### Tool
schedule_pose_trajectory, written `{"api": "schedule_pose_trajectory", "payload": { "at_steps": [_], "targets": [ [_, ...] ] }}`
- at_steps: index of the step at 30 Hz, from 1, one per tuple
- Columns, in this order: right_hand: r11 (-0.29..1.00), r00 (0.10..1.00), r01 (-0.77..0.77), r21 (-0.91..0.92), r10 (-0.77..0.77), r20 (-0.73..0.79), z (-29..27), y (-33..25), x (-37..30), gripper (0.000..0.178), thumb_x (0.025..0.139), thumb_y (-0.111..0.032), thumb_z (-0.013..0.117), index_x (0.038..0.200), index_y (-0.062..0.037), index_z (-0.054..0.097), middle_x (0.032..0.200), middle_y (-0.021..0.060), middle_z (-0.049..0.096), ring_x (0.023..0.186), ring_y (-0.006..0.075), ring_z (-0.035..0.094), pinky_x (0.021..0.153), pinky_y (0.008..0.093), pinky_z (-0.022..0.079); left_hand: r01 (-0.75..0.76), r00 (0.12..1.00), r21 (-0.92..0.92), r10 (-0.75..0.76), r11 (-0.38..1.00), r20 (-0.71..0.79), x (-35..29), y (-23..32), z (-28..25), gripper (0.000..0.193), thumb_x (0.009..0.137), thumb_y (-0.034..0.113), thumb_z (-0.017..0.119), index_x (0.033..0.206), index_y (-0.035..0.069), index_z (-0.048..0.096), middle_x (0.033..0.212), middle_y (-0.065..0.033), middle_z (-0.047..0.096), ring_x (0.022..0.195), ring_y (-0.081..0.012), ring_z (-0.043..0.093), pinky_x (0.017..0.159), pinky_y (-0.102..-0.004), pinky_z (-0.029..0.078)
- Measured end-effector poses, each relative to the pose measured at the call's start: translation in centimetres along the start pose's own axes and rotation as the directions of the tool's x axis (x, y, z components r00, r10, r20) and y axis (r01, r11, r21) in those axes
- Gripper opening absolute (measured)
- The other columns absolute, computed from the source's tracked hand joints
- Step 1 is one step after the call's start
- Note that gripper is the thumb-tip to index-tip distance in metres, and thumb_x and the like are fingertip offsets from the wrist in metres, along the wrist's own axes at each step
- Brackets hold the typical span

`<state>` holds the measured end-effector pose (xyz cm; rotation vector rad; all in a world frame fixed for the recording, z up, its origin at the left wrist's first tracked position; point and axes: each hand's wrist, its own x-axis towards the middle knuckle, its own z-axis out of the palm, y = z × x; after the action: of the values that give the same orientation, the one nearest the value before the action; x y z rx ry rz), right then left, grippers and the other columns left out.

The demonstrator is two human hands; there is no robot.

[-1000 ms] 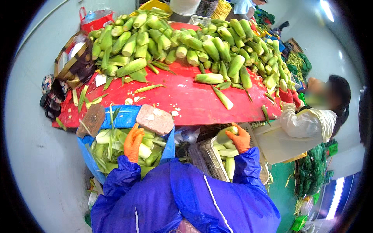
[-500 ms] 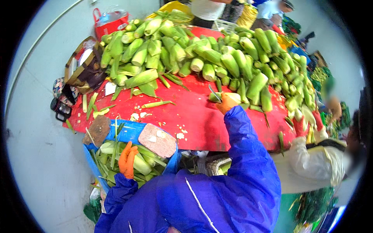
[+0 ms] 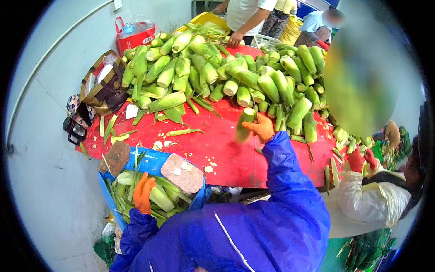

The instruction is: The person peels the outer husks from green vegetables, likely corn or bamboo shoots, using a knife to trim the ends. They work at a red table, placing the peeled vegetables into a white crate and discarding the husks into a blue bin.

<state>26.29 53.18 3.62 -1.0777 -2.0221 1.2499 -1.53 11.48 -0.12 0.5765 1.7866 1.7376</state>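
Observation:
My right hand, in an orange glove, is closed at the near edge of the corn pile. Its fingers press on a green ear of corn, which stands tilted and is smeared by motion. Something thin and dark sticks up above this hand, too small to make out clearly. My left hand, gloved in orange too, has its fingers stretched out and holds nothing. It rests over loose green corn husks inside a blue-lined bin.
Many husked-on ears lie heaped across the red table. Two stone-like blocks sit on the bin's rim. A brown bag and a dark mug stand left. At right works a person in red gloves; another person's hand reaches in opposite.
The ear by my right hand has come up off the table and swung left. The curved blade seen earlier in that hand is barely visible. A person's hand now shows across the pile.

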Motion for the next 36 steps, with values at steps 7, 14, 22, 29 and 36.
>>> {"api": "schedule_pose_trajectory", "payload": {
  "at_steps": [7,14,22,29,36],
  "targets": [
    [0.711,0.909,-0.149,0.688,-0.175,0.378,15.8,-11.7,-7.9,0.037,0.088,-0.044,0.059,0.081,-0.008,0.068,0.063,-0.0015,0.06,0.055,0.0098,0.053,0.051,0.0239,0.038,0.048,0.938,-0.34,0.075,0.939,0.338,4.1,5.3,4.0,0.07,0.09,0.055,0.051,0.14,0.006,0.043,0.12,-0.0153,0.059,0.101,-0.022,0.06,0.09,-0.0322,0.046],
    [0.982,0.794,0.057,0.18,-0.154,0.588,25.3,-17.7,-13.4,0.043,0.093,-0.032,0.054,0.12,0.0016,0.059,0.086,0.0084,0.069,0.076,0.0135,0.061,0.066,0.0321,0.05,0.455,0.89,-0.764,-0.192,0.457,0.415,-3.4,1.0,-1.8,0.064,0.091,0.06,0.044,0.133,0.013,0.05,0.127,-0.012,0.058,0.107,-0.0309,0.06,0.086,-0.046,0.052],
    [0.351,0.309,0.929,-0.117,-0.562,0.767,29.4,-17.7,-18.1,0.086,0.077,-0.018,0.058,0.151,-0.0118,0.014,0.068,0.0169,0.06,0.051,0.0337,0.059,0.05,0.045,0.047,0.389,0.917,-0.919,0.065,0.064,0.392,-3.9,-4.9,-6.9,0.053,0.098,0.048,0.036,0.133,0.01,0.046,0.13,-0.0128,0.056,0.12,-0.0266,0.052,0.105,-0.0463,0.04],
    [0.407,0.338,0.9,-0.156,-0.426,0.84,31.2,-18.4,-16.9,0.086,0.078,-0.018,0.058,0.151,-0.0116,0.013,0.075,0.0193,0.062,0.058,0.0346,0.062,0.053,0.0449,0.048,0.444,0.896,-0.896,0.003,0.013,0.444,-3.0,-5.2,-7.9,0.046,0.092,0.048,0.051,0.12,0.012,0.06,0.114,-0.0115,0.065,0.103,-0.0286,0.063,0.089,-0.046,0.052],
    [0.999,0.507,-0.028,0.028,-0.01,0.862,32.6,-16.6,-20.7,0.072,0.093,-0.026,0.056,0.153,-0.0221,0.015,0.09,0.0048,0.067,0.066,0.0121,0.06,0.059,0.0307,0.052,0.442,0.897,-0.897,-0.037,0.013,0.441,-3.5,-5.5,-8.3,0.048,0.091,0.048,0.052,0.116,0.009,0.062,0.107,-0.0124,0.067,0.096,-0.0286,0.065,0.083,-0.0469,0.054]
  ]
}}
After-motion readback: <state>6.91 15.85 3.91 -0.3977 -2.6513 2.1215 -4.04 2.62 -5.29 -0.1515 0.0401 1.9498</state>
